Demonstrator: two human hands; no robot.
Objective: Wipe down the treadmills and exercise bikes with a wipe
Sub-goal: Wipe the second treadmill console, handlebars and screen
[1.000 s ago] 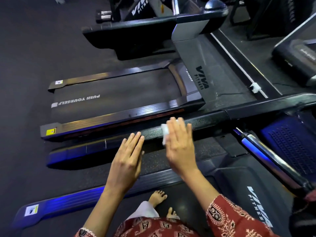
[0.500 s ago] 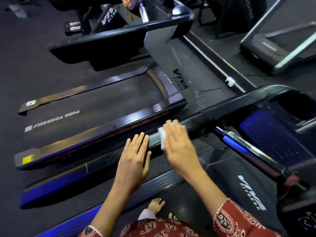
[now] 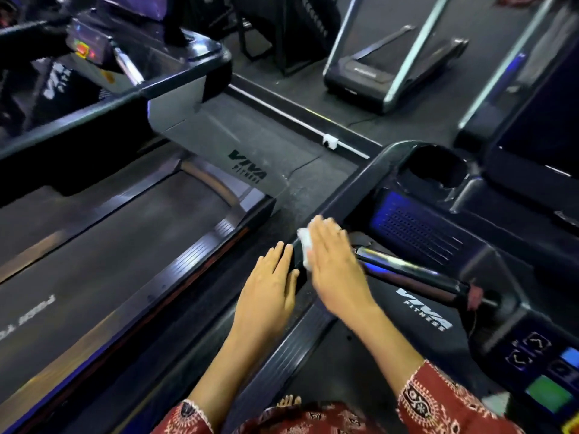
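Nearest us, red patterned sleeves [image 3: 438,399] lead out to both hands at the near treadmill's black handrail [image 3: 351,186], our landmark here. The left hand [image 3: 269,292] lies flat on the handrail with straight fingers and grasps nothing. The right hand [image 3: 335,270], also flat and unclenched, presses the white wipe [image 3: 303,244] onto the handrail just beyond the left fingertips. We judge the work to be partway along this rail, heading for its curved end. To the right of the handrail, the chrome grip bar [image 3: 407,272], the button panel [image 3: 532,349] and the cup holder [image 3: 435,170] look yet to be done, though no surface shows plainly whether it has been wiped. "VIVA FITNESS" [image 3: 423,311] reads in white right of the handrail, and again in dark letters on the neighbouring treadmill [image 3: 247,166] to its left, whose belt carries white print cut off at the frame edge. Beyond the handrail stands another treadmill [image 3: 369,70]. We make out no exercise bike.
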